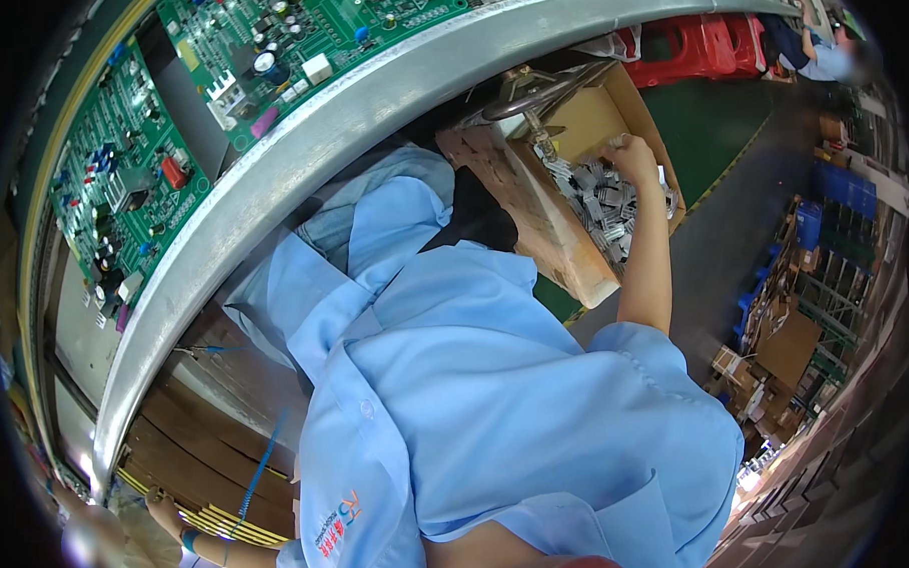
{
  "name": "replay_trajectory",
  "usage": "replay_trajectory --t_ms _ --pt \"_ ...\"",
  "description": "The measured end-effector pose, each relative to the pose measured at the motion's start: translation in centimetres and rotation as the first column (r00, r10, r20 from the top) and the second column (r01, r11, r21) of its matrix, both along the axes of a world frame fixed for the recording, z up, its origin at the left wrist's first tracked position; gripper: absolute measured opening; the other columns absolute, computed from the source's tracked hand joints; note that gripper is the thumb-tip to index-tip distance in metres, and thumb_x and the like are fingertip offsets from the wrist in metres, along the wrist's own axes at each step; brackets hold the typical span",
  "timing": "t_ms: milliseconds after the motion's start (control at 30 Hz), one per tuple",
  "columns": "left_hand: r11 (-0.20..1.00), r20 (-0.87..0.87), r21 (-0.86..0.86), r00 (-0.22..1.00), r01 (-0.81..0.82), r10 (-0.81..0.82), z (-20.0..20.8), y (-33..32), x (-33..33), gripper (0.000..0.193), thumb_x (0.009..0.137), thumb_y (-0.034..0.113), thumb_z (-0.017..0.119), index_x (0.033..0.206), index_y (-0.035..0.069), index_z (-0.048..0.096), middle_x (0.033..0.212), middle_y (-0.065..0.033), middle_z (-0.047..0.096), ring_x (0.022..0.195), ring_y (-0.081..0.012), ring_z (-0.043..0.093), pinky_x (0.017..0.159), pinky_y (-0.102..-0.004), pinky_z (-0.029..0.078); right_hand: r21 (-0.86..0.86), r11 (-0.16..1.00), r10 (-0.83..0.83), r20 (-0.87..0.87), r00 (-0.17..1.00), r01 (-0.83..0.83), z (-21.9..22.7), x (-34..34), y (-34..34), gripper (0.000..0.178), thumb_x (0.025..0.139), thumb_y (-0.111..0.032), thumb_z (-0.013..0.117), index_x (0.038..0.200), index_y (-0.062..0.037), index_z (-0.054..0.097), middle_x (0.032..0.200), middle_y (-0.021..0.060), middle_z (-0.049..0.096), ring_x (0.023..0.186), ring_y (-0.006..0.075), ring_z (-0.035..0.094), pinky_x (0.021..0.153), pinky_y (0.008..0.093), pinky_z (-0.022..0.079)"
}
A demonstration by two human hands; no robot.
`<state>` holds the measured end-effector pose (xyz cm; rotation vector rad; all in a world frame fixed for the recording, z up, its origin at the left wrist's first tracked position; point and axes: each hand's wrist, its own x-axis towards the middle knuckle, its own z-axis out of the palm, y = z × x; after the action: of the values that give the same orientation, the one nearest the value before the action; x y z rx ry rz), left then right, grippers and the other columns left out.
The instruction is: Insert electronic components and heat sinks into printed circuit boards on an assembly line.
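Observation:
My right hand [633,160] reaches down into an open cardboard box [574,265] beside me, at the upper right. Its fingers are curled into a pile of several grey finned metal parts [600,204] and appear closed on some of them. My left hand [165,511] is at the lower left with a teal wrist strap [189,540] and a blue coiled cord [259,471]. It rests against the edge of a brown stacked surface [215,463]; its fingers are too small to read. My light blue shirt [479,403] fills the middle.
A curved metal rail [300,159] borders a line carrying green circuit boards [121,195] at the upper left. Red plastic stools [692,47] stand on the green floor beyond the box. Another person's blue sleeve [817,61] shows at the top right. Stacked cartons and blue crates [823,221] line the right.

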<state>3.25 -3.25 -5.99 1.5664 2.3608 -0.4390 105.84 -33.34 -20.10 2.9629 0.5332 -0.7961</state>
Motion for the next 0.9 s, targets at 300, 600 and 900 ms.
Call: replay_trajectory --t_ms 300,600,900 --pt "0.965 0.039 0.232 0.990 0.124 -0.137 0.9 -3.1 1.1 0.032 0.085 0.009 0.060 0.111 -0.008 0.056 0.103 -0.0148 0.065 0.096 -0.0232 0.060 0.088 -0.0300 0.044 -0.464 0.850 0.261 -0.044 0.964 -0.251 0.3 -4.5 4.5 0.050 0.080 -0.043 0.058 0.111 -0.0048 0.066 0.112 0.0222 0.063 0.106 0.0352 0.062 0.087 0.0434 0.050" --pt "0.599 0.598 0.555 0.777 -0.577 0.194 7.2 0.1 4.1 0.032 0.088 0.015 0.059 0.116 0.001 0.058 0.118 -0.0105 0.061 0.095 -0.0199 0.062 0.081 -0.0293 0.049 -0.193 0.920 0.345 -0.019 0.938 -0.342 -1.6 -1.6 2.9 0.055 0.067 -0.039 0.074 0.108 -0.0051 0.063 0.105 0.0227 0.065 0.100 0.0362 0.063 0.084 0.0429 0.050" --pt "0.757 0.948 0.228 -0.036 -0.612 -0.315 9.4 9.4 21.2 0.046 0.095 0.013 0.047 0.137 -0.003 0.039 0.141 -0.0148 0.043 0.128 -0.0232 0.043 0.106 -0.0362 0.037 0.841 0.413 0.149 -0.441 0.885 0.350 16.1 -5.7 9.0 0.041 0.088 -0.016 0.063 0.125 0.0004 0.056 0.107 0.0100 0.066 0.083 0.0113 0.061 0.074 0.0230 0.049"
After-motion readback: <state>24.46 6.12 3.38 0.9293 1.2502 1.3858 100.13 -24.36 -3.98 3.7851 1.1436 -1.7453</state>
